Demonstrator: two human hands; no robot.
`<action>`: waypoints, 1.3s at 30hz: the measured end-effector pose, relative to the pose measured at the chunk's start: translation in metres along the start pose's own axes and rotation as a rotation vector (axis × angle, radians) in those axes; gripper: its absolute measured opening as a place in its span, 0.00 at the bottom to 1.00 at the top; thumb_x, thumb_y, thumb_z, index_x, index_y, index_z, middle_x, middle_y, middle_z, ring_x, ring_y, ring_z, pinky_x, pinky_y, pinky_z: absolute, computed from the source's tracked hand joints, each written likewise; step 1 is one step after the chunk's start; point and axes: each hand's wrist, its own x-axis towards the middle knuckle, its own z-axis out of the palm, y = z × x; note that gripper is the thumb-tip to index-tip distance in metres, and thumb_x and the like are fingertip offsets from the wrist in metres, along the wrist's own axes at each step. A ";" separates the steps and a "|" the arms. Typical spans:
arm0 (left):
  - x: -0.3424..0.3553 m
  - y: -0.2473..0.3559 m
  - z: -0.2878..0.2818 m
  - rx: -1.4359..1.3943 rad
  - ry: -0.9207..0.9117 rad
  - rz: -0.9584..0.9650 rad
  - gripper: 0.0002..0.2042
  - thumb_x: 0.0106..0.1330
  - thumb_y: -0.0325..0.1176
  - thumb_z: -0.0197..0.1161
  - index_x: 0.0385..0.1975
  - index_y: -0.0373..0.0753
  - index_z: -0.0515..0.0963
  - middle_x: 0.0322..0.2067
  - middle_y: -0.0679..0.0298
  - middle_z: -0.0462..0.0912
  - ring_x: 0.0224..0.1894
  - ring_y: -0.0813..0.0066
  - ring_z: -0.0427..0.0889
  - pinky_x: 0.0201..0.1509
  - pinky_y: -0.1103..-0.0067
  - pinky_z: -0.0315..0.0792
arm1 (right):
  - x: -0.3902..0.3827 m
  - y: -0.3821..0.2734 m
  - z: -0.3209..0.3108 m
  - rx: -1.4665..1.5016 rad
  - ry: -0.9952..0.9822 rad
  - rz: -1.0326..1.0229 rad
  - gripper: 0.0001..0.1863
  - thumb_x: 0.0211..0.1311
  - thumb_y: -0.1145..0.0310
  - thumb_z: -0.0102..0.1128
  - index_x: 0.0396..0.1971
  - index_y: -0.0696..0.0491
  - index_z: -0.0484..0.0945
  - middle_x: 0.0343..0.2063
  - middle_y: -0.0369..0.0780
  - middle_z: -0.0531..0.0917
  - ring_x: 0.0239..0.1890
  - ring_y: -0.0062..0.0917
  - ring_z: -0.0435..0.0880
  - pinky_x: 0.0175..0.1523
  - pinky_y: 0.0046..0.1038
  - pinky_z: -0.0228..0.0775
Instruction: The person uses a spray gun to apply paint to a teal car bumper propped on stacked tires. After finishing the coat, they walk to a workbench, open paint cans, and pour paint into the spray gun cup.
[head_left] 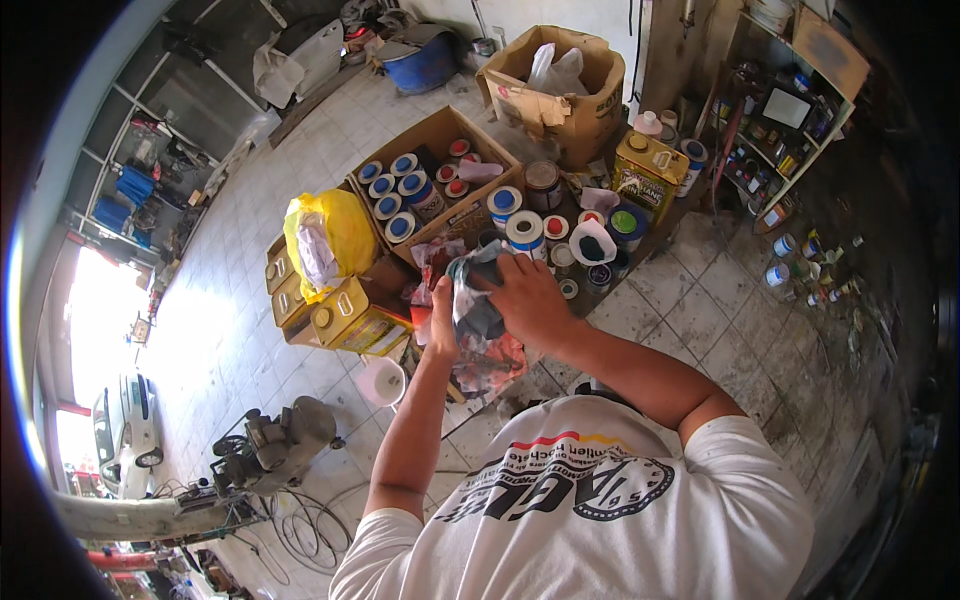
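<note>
In front of my chest, a crumpled grey-blue rag [476, 310] is bunched between my two hands. My left hand [443, 318] grips its left side, thumb pointing up. My right hand [535, 302] closes over the upper right part, with its fingertips partly hidden in the folds. Whether something is wrapped inside the rag, I cannot tell. Below it lie red-stained cloths or sheets [490, 365]. Just beyond my hands stand a white can with a blue lid [525, 230] and a white cup [592, 243] with dark contents.
A cardboard box [440, 135] holds several blue- and red-topped cans. Gold rectangular tins [360, 318] and a yellow plastic bag [335, 235] stand left; another gold tin [645, 172] stands right. A white bucket [383, 382], a compressor [275, 440] and a hose [305, 530] are on the floor.
</note>
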 end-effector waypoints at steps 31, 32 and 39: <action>0.006 -0.019 -0.013 0.487 -0.100 0.136 0.39 0.70 0.65 0.42 0.57 0.29 0.74 0.52 0.58 0.79 0.55 0.69 0.76 0.62 0.74 0.66 | -0.004 0.042 -0.010 1.302 -0.905 0.628 0.20 0.55 0.80 0.61 0.49 0.55 0.81 0.33 0.42 0.86 0.28 0.28 0.86 0.31 0.32 0.79; 0.008 -0.014 0.002 0.508 -0.113 0.189 0.42 0.67 0.69 0.42 0.56 0.29 0.74 0.49 0.59 0.80 0.52 0.69 0.77 0.59 0.74 0.67 | -0.008 0.043 -0.004 1.592 -0.823 0.726 0.19 0.57 0.78 0.61 0.50 0.55 0.80 0.35 0.43 0.86 0.31 0.27 0.87 0.33 0.32 0.81; 0.005 0.019 0.050 0.919 -0.198 0.572 0.51 0.59 0.79 0.43 0.60 0.28 0.66 0.39 0.53 0.82 0.42 0.63 0.83 0.50 0.71 0.74 | -0.042 0.035 0.005 2.796 -0.513 0.576 0.18 0.72 0.63 0.56 0.55 0.56 0.77 0.48 0.42 0.85 0.46 0.29 0.87 0.52 0.34 0.82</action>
